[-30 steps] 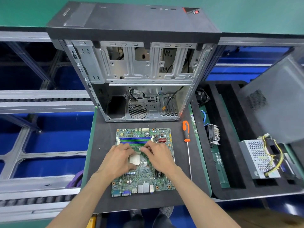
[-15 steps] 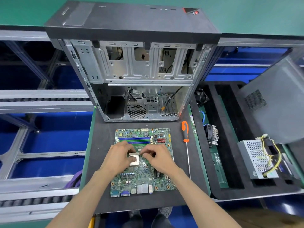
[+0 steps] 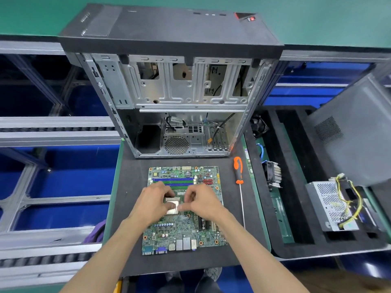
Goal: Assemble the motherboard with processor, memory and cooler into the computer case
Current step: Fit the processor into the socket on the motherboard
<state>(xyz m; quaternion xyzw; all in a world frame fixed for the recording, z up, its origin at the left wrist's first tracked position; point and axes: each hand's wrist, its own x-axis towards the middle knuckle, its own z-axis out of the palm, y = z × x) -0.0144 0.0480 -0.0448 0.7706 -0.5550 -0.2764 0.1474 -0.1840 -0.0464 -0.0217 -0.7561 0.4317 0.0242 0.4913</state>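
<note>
Motherboard (image 3: 184, 210) lies flat on the dark mat (image 3: 127, 187) of the bench, just in front of the open computer case (image 3: 177, 98), which stands with its bare metal interior facing the camera. In the head view, both hands meet over the middle of the board at the processor (image 3: 172, 206), a silver square sitting in its socket. The left hand (image 3: 153, 205) has its fingers curled over the socket's left and upper edge, with the thumb pressed on the processor's lid. The right hand (image 3: 200, 203) pinches something small at the socket's right edge between thumb and curled fingers; what it pinches is too small to tell. Blue and green memory slots (image 3: 173, 181) run across the board just beyond the knuckles. An orange-handled screwdriver (image 3: 239, 176) lies on the mat right of the board. Further right, a foam tray (image 3: 296, 208) holds a finned cooler (image 3: 273, 175) and a perforated metal power supply (image 3: 332, 206) with yellow wires.
</note>
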